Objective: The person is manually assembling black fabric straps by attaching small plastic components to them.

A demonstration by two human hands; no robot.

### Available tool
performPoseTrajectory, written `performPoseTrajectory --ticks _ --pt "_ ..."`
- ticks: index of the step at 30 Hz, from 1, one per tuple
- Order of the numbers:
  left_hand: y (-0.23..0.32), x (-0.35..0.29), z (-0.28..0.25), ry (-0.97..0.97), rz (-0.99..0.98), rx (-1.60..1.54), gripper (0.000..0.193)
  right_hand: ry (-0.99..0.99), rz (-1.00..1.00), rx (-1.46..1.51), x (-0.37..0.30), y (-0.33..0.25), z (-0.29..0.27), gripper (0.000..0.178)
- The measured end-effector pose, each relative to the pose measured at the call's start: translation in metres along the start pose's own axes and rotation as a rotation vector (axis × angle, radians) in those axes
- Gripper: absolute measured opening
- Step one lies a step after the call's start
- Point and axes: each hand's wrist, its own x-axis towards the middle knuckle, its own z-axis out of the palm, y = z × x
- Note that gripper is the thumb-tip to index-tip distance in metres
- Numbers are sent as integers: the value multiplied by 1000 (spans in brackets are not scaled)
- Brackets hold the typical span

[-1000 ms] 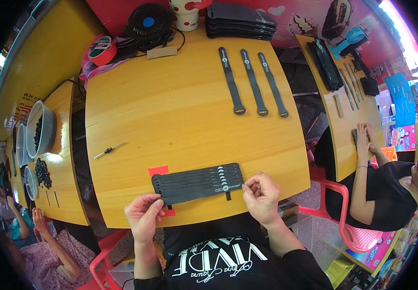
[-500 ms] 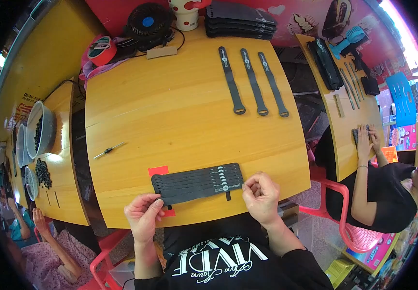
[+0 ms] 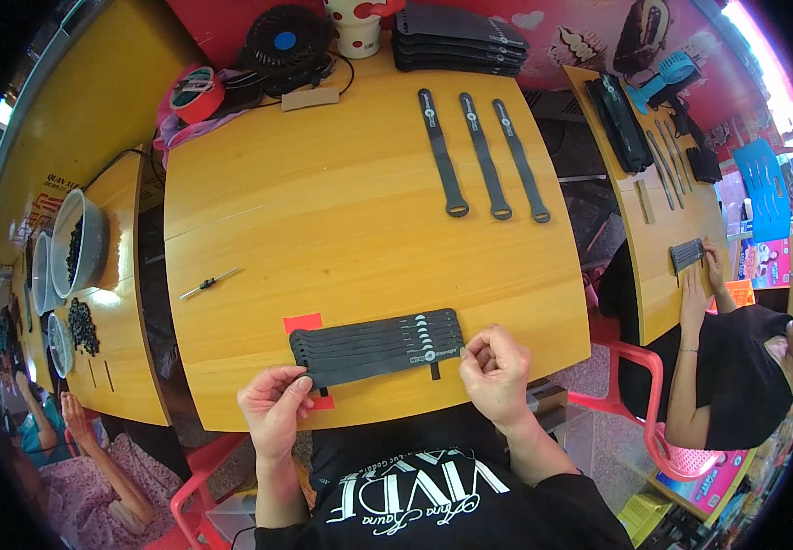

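Several black straps (image 3: 369,345) with pale print lie fanned in overlapping rows near the table's front edge. My left hand (image 3: 274,403) pinches the left end of the nearest strap between thumb and fingers. At its right end my right hand (image 3: 497,374) is closed in a pinch on the same strap. Red tape (image 3: 303,323) shows on the table behind the row, and another bit lies by my left fingers. A narrow black strip (image 3: 435,370) sticks out below the row.
Three single straps (image 3: 485,156) lie apart at the far right of the table. A thin pointed tool (image 3: 211,283) rests at left. A black fan (image 3: 286,41), a red tape roll (image 3: 195,96) and stacked black straps (image 3: 459,41) stand at the back. Co-workers sit either side.
My hands and the row of straps hold nearly the same place. At the right-hand table, the co-worker's hands have parted, uncovering a small dark bundle.
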Motion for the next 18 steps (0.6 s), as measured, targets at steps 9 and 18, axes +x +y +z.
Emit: performPoseTrajectory --ticks 9,18 --pt "5 -3 3 42 -6 -1 10 14 -67 -39 2 1 4 19" --pt "1 -5 13 79 272 257 9 9 51 -44 -2 4 -1 20"
